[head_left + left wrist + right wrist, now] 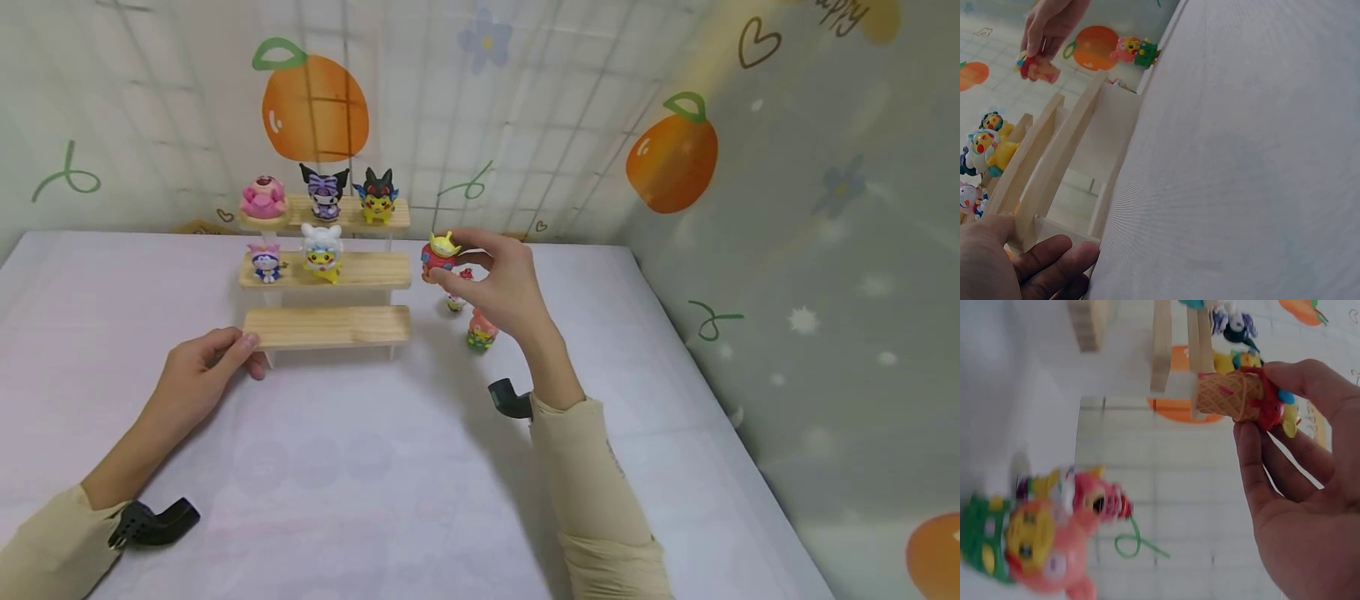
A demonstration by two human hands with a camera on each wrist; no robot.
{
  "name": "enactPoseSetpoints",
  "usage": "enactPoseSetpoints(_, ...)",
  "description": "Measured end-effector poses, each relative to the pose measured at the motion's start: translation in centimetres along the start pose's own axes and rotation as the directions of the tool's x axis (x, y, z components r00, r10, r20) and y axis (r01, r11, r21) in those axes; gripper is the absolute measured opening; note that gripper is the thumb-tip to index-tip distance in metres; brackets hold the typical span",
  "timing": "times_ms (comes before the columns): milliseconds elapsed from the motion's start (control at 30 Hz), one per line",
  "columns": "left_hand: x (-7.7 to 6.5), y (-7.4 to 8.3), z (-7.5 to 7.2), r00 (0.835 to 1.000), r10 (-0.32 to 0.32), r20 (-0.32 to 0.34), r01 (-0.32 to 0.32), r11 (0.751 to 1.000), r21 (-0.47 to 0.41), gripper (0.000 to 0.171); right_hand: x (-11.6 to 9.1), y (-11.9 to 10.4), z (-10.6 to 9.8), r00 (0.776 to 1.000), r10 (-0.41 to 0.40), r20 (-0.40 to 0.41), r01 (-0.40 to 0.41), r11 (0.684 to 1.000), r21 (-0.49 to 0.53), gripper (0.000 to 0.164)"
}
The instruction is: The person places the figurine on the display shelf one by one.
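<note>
My right hand (pixel 504 279) pinches an ice-cream-cone figurine (pixel 1229 397) between thumb and fingers, raised just right of a three-step wooden display stand (pixel 330 327). Its waffle base points toward the stand; its top is red with yellow and blue parts. At the stand's lowest step, my left hand (pixel 206 367) grips the left end, thumb on the board and fingers beside the leg. The middle step carries a purple-and-white figurine (pixel 266 263) and a yellow one with a white hood (pixel 322 253). Along the top step are a pink figurine (pixel 263 198), a purple-black one (pixel 325 192) and a yellow-black one (pixel 377 197).
Below my right hand, a pink-hooded figurine (pixel 482 330) and a small figurine with a red top (pixel 454 302), partly hidden, stand on the white tablecloth (pixel 360 483). A printed curtain (pixel 555 125) hangs behind the table and along its right side.
</note>
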State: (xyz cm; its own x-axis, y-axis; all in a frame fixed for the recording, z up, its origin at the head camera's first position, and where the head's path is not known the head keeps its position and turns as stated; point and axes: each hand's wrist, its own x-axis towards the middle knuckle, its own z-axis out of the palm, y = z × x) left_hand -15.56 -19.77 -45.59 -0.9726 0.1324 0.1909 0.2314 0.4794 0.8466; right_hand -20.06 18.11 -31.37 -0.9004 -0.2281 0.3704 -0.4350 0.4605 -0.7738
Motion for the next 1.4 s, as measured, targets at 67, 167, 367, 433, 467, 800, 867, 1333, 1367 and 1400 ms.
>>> enactPoseSetpoints(67,0.0,0.1,0.0,1.000,-0.001,0.000,0.001,1.000,-0.002,0.036,0.3,-0.3,0.8,1.000,-0.007,0.003,0.007,1.000,0.016,0.044)
enactPoseSetpoints(167,0.0,0.2,0.0,1.000,-0.003,0.003,0.003,1.000,-0.005,0.036,0.8,-0.7,1.8,1.000,-0.026,0.004,0.026,1.000,0.012,0.042)
enactPoseSetpoints(367,0.0,0.4,0.0,1.000,-0.004,0.002,0.004,1.000,0.001,0.038,1.6,-1.0,3.3,0.998,-0.064,0.007,0.064,0.998,-0.014,0.041)
enactPoseSetpoints(433,0.0,0.4,0.0,1.000,-0.002,0.001,0.002,1.000,-0.001,0.038,1.9,-1.1,3.7,0.998,-0.068,0.006,0.069,0.997,-0.025,0.040)
enactPoseSetpoints(467,0.0,0.4,0.0,1.000,-0.001,0.000,0.001,1.000,-0.002,0.038,2.0,-1.0,4.0,0.997,-0.071,0.006,0.071,0.997,-0.032,0.040)
enactPoseSetpoints(800,0.0,0.3,0.0,1.000,-0.012,0.010,0.012,1.000,-0.009,0.038,2.4,-0.7,5.8,0.997,-0.045,0.057,0.043,0.998,0.043,0.042)
enactPoseSetpoints(867,0.0,0.1,0.0,1.000,-0.013,0.013,0.013,1.000,-0.007,0.038,2.4,-0.6,5.9,0.997,-0.039,0.064,0.035,0.998,0.061,0.042)
enactPoseSetpoints(1333,0.0,0.2,-0.1,1.000,-0.013,0.008,0.013,1.000,-0.016,0.038,2.0,0.0,5.3,0.994,-0.029,0.107,0.023,0.998,0.050,0.048)
enactPoseSetpoints(1367,0.0,0.2,0.0,1.000,-0.012,0.008,0.012,1.000,-0.016,0.038,1.9,0.1,5.0,0.994,-0.026,0.108,0.022,0.999,0.037,0.047)
enactPoseSetpoints(1400,0.0,0.2,0.0,1.000,-0.010,0.009,0.011,1.000,-0.018,0.038,1.8,0.2,4.7,0.994,-0.024,0.108,0.021,0.999,0.034,0.047)
